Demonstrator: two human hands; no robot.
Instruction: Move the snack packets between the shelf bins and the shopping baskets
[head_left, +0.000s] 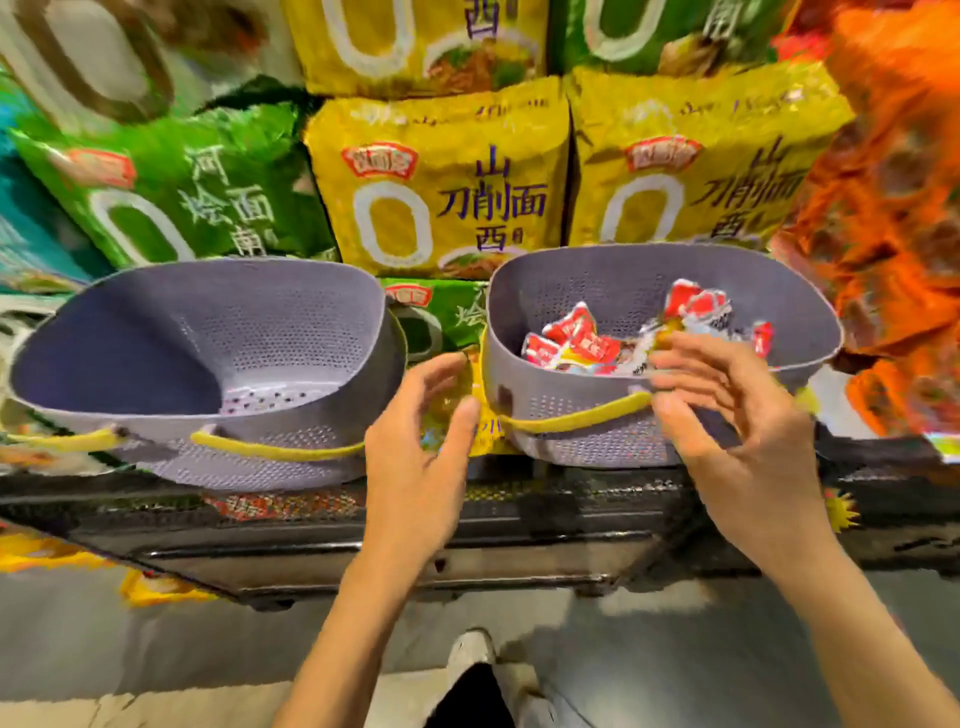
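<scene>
Loosely curled, left hand (415, 452) and right hand (743, 431) fingers grasp nothing; red packets (576, 343) lie in right basket (597, 448).

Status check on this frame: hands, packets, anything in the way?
Left hand open, between left basket and right basket. Right hand open over right basket's near rim, fingertips at red packets. Left basket empty. Nothing blocking the reach.

Two hands are hovering, left hand (415, 457) and right hand (737, 415). Two lilac baskets are sitting by them: the empty basket (270, 322) left of the left hand, the filled basket (597, 280) under the right fingertips, holding about six red packets (576, 338). Three yellow bags (441, 176) and three green bags (171, 176) are standing beyond
</scene>
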